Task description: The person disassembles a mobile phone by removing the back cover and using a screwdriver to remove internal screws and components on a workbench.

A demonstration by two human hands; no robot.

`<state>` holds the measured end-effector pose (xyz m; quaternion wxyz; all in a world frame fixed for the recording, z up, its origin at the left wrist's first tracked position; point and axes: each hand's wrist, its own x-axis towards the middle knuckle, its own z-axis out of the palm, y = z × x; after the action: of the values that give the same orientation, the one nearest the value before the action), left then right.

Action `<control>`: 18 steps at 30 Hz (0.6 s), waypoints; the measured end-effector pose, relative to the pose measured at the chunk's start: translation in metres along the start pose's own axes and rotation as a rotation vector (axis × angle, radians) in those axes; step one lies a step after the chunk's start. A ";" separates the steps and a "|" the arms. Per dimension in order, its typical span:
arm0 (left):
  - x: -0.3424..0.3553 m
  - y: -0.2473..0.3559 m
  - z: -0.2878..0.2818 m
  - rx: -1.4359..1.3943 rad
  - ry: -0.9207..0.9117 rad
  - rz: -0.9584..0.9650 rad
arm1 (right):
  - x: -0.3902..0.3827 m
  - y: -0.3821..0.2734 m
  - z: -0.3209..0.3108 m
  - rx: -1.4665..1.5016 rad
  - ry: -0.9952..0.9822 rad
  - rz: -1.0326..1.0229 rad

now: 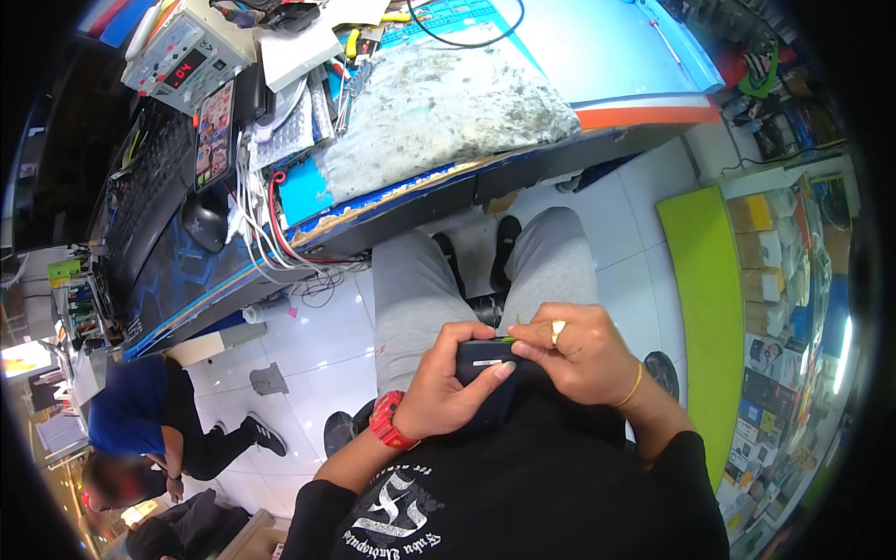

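Observation:
Close in front of my body, above my lap, my left hand (pixel 450 381) grips a dark, flat phone (pixel 471 370) by its side, the thumb lying across its face. A small white label shows on the phone. At the phone's upper right corner my right hand (pixel 586 357) is closed in a pinch, thumb and fingertips against the edge. A sliver of something green (pixel 509 340) shows at that edge, mostly hidden by the fingers; its kind is too small to tell.
Ahead is a workbench with a stained grey cloth (pixel 448 103), a blue mat (pixel 597 47), a power supply (pixel 187 65), a propped phone (pixel 215 135), a mouse (pixel 203 222) and loose cables (pixel 257 210). A green-edged display case (pixel 700 327) stands right. Another person (pixel 140 401) is at left.

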<state>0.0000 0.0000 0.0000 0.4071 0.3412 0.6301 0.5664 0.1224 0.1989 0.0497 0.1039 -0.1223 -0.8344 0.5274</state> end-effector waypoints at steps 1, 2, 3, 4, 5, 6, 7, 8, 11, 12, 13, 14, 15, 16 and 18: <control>0.002 0.000 0.003 -0.011 0.026 0.003 | 0.005 0.002 -0.007 -0.026 -0.051 -0.037; 0.004 0.000 0.004 -0.023 0.053 0.006 | 0.011 0.002 -0.012 -0.052 -0.102 -0.073; 0.009 0.001 0.001 -0.002 0.055 0.023 | 0.019 0.005 -0.017 -0.075 -0.104 -0.132; 0.014 0.004 -0.001 0.017 0.059 0.040 | 0.027 0.006 -0.021 -0.098 -0.108 -0.190; 0.018 0.007 -0.004 0.034 0.062 0.056 | 0.032 0.007 -0.023 -0.123 -0.112 -0.247; 0.018 0.007 -0.003 0.053 0.051 0.046 | 0.032 0.006 -0.023 -0.149 -0.123 -0.254; 0.017 0.007 -0.003 0.072 0.040 0.037 | 0.032 0.005 -0.023 -0.175 -0.134 -0.260; 0.016 0.008 -0.002 0.091 0.028 0.028 | 0.032 0.005 -0.024 -0.201 -0.145 -0.267; 0.016 0.013 0.000 0.180 0.009 0.087 | 0.032 0.002 -0.028 -0.238 -0.215 -0.278; 0.016 0.013 0.002 0.167 0.003 0.090 | 0.032 0.002 -0.029 -0.244 -0.224 -0.296; 0.015 0.012 0.003 0.154 -0.004 0.093 | 0.033 0.002 -0.030 -0.250 -0.233 -0.315; 0.015 0.012 0.004 0.141 -0.011 0.096 | 0.033 0.001 -0.031 -0.256 -0.242 -0.333; 0.015 0.014 0.006 0.161 -0.048 0.081 | 0.033 0.001 -0.031 -0.237 -0.253 -0.345; 0.015 0.017 0.008 0.181 -0.085 0.066 | 0.033 0.000 -0.029 -0.218 -0.263 -0.357; 0.015 0.021 0.011 0.192 -0.124 0.031 | 0.033 -0.002 -0.029 -0.207 -0.271 -0.368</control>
<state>0.0032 0.0208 0.0188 0.4016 0.4228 0.6498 0.4875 0.0994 0.2336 0.0651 0.0721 0.0934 -0.8985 0.4229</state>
